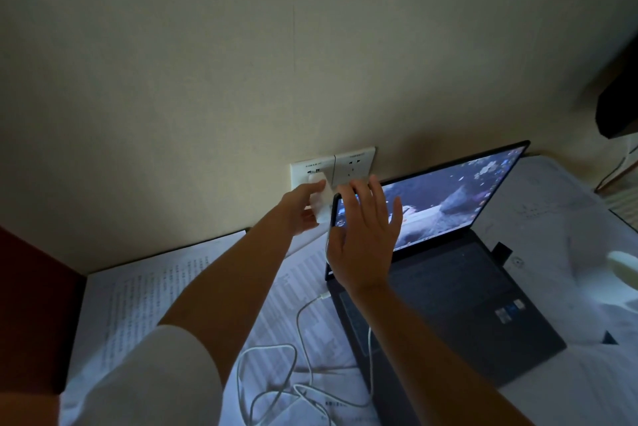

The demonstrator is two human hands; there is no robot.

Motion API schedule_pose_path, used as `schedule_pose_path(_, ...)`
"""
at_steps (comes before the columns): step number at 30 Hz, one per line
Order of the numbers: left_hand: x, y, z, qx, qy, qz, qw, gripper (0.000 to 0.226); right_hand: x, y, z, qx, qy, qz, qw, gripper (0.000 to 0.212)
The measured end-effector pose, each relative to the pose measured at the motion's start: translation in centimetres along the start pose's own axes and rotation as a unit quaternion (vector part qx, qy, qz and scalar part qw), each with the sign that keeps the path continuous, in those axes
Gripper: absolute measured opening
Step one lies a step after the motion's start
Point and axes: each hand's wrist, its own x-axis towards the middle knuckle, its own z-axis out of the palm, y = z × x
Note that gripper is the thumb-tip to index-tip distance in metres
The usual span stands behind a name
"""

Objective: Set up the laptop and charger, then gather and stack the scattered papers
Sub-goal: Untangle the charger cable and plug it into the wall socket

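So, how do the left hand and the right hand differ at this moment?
The left hand grips the white charger at the left wall socket; the right hand holds nothing. The left hand's fingers curl round the charger, while the right hand's fingers are spread and straight. The left hand is at the wall; the right hand is in front of the laptop screen's left edge. Both reach forward over the papers.

I see two bare forearms and bare hands, no rings or watch that I can make out. A white sleeve covers my left upper arm, ending near the elbow.
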Motion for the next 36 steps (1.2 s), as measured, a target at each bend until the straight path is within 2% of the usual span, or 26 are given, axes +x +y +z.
schedule_pose_path(10, 0.0, -0.1, 1.0, -0.054, 0.047, 0.019, 0.997, 0.058, 0.2, -0.2, 0.1, 0.007, 0.012, -0.002, 1.0, 0.046)
schedule_pose_path(15, 0.7, -1.0, 1.4, -0.042, 0.112, 0.062, 0.991, 0.049, 0.1, -0.2, 0.2, 0.006, 0.01, -0.001, 1.0, 0.049)
schedule_pose_path(19, 0.1, -1.1, 2.6, -0.101, 0.13, 0.069, 0.984, 0.038, 0.3, -0.1, 0.3, -0.002, 0.005, -0.008, 1.0, 0.052)
schedule_pose_path(24, 0.2, -0.4, 1.8, -0.081, 0.154, 0.066, 0.982, 0.051, 0.2, -0.7, 0.1, 0.017, -0.004, 0.011, 1.0, 0.054)
schedule_pose_path(30, 0.1, 0.2, 1.7, -0.105, 0.128, 0.063, 0.984, 0.046, 0.6, -0.2, 0.3, 0.005, -0.008, -0.006, 1.0, 0.053)
schedule_pose_path(36, -0.1, 0.6, 1.5, -0.112, 0.112, 0.044, 0.986, 0.037, 2.1, 0.2, 0.6, -0.002, -0.047, -0.031, 0.998, 0.051)
